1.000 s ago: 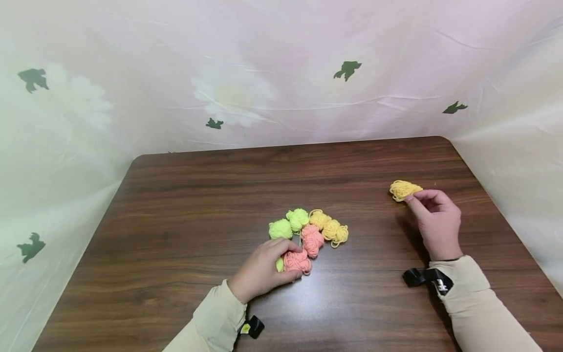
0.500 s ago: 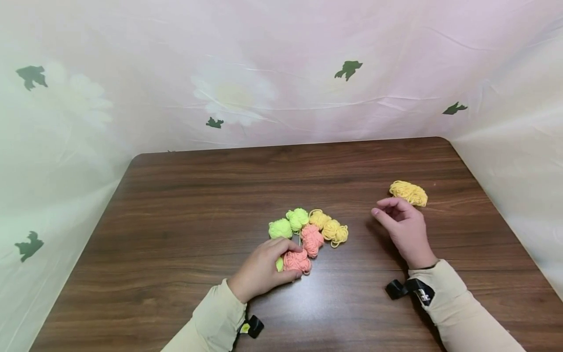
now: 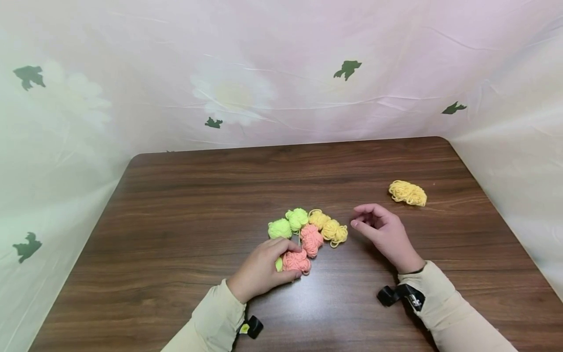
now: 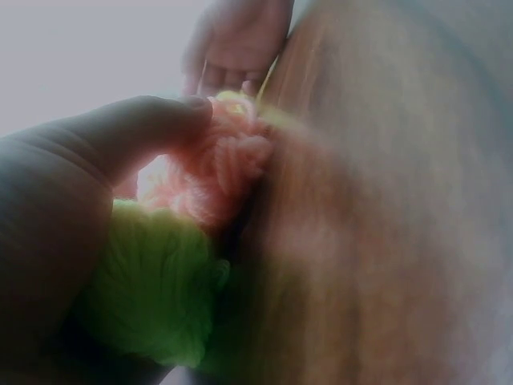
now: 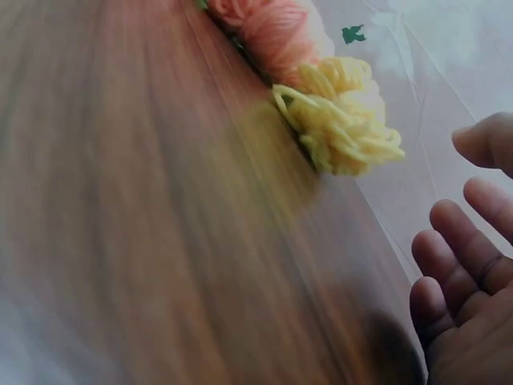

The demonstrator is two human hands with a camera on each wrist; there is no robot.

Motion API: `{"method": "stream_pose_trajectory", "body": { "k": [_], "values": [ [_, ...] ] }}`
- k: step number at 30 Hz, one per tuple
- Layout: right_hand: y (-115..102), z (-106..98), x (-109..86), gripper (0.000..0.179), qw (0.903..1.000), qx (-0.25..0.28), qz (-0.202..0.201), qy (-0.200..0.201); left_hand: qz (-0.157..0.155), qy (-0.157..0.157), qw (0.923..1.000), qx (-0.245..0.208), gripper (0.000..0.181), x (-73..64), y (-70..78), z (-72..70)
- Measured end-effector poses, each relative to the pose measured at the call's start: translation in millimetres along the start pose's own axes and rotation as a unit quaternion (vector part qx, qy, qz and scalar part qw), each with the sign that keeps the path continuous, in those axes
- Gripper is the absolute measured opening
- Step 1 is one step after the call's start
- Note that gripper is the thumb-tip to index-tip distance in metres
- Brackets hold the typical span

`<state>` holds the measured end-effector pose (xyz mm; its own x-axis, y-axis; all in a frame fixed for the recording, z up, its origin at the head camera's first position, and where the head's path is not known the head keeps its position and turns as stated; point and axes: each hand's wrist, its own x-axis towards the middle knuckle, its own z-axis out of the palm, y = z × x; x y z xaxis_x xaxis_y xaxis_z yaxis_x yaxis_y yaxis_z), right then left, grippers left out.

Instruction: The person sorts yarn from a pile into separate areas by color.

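My left hand (image 3: pixel 264 266) is curled round the near end of a yarn cluster. Its thumb and fingers hold a pink yarn bundle (image 3: pixel 296 262) and, partly hidden behind the hand, a green yarn bundle (image 4: pixel 156 281). Further along the cluster sit more pink yarn (image 3: pixel 311 240), lime-green yarn (image 3: pixel 288 226) and yellow yarn (image 3: pixel 334 231). Just right of that yellow yarn is my right hand (image 3: pixel 387 237), low over the table, its fingers loosely bent and nothing between them. The right wrist view shows its fingertips apart from the yellow yarn.
A separate yellow yarn bundle (image 3: pixel 407 193) lies on the far right of the brown wood-grain table (image 3: pixel 198 205). Pale floral fabric (image 3: pixel 281 88) hangs behind the table and along both sides. A black strap (image 3: pixel 398 296) sits on the right wrist.
The right hand has let go of the separate yellow bundle and moved left and nearer to the cluster. That bundle stays on the table. The left hand has not visibly moved.
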<state>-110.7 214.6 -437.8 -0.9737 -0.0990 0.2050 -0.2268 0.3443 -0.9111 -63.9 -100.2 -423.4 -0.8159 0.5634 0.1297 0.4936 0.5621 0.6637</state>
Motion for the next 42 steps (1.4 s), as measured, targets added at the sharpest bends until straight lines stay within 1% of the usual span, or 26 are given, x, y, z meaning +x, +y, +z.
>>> {"method": "stream_pose_trajectory", "body": {
  "k": [6, 10, 16, 20, 24, 28, 34, 39, 42],
  "values": [
    [-4.3, 8.8, -1.1, 0.026, 0.9984, -0.041, -0.008, -0.039, 0.001, 0.002, 1.0000, 0.001, 0.038, -0.3, -0.5, 0.2],
    [-4.8, 11.7, -1.3, 0.031, 0.9956, -0.062, -0.005, -0.070, 0.005, 0.006, 1.0000, 0.002, 0.038, -0.2, -0.5, 0.2],
    [-6.1, 12.5, -1.3, 0.044, 0.9871, -0.112, -0.013, -0.114, 0.006, 0.006, 1.0000, 0.002, 0.038, 0.1, -0.6, 0.6],
    [-6.9, 14.6, -0.6, 0.050, 0.9807, -0.146, -0.019, -0.128, 0.001, 0.004, 1.0000, -0.001, 0.038, -0.6, -1.0, 0.6],
    [-7.7, 17.8, 0.0, 0.050, 0.9766, -0.167, -0.037, -0.131, -0.005, 0.001, 1.0000, -0.003, 0.038, -1.4, -1.2, 0.4],
    [-6.4, 19.9, -0.2, 0.044, 0.9755, -0.176, -0.048, -0.123, -0.003, 0.002, 1.0000, -0.001, 0.038, -1.3, -0.8, 0.3],
    [-4.8, 19.7, -1.4, 0.030, 0.9753, -0.189, -0.031, -0.111, 0.004, 0.005, 1.0000, 0.001, 0.039, 0.0, -0.5, 0.6],
    [-4.5, 19.0, -2.6, 0.025, 0.9771, -0.183, -0.026, -0.106, 0.008, 0.007, 0.9999, 0.002, 0.039, 0.3, -0.5, 0.5],
    [-3.7, 18.7, -3.4, 0.024, 0.9790, -0.175, -0.030, -0.101, 0.011, 0.010, 0.9999, 0.002, 0.039, 0.2, -0.6, 0.6]
  ]
}}
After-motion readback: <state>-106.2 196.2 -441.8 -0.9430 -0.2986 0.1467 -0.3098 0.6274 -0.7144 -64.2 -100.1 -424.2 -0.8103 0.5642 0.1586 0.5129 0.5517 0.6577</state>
